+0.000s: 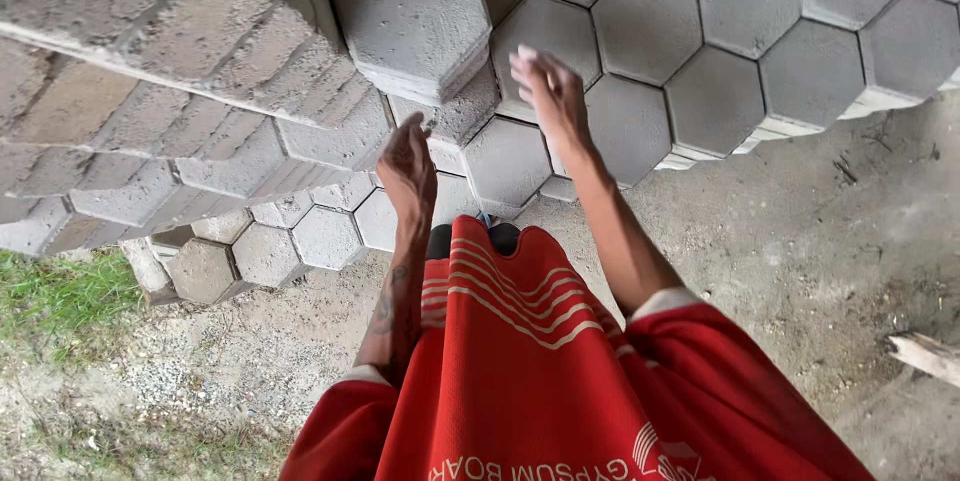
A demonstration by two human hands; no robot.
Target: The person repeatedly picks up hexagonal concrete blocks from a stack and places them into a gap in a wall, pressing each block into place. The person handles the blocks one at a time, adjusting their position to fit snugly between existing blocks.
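a person in a red shirt [520,381] w/ pale stripes stood over stacked grey hexagonal pavers, both bare arms stretched fwd. one paver stack [415,16] rose above the rest, approx. three blocks thick at its visible edge, just ahead of and between the two hands. behind it a flat layer of hexagonal pavers [715,101] spread to the right, at least a dozen in view, edges touching. at left a taller, tilted pile of pavers [180,61] filled the upper corner, w/ a lower row of roughly six smaller-looking blocks [265,251] near the ground.

the left hand [408,166] was held edge-on, fingers together and pointing up toward the raised stack, thumb side near its lower corner; it gripped nothing, palm loose. whether it touched the block couldn't be told. the right hand [548,91] was lifted higher, blurred, fingers spread loosely over the flat layer, also grasping nothing. the left forearm showed dark markings; both elbows were bent slightly outward.

sandy ground [800,271] lay to the right, one strip of grass [60,296] at left, one pale piece of wood [925,353] at the right edge.
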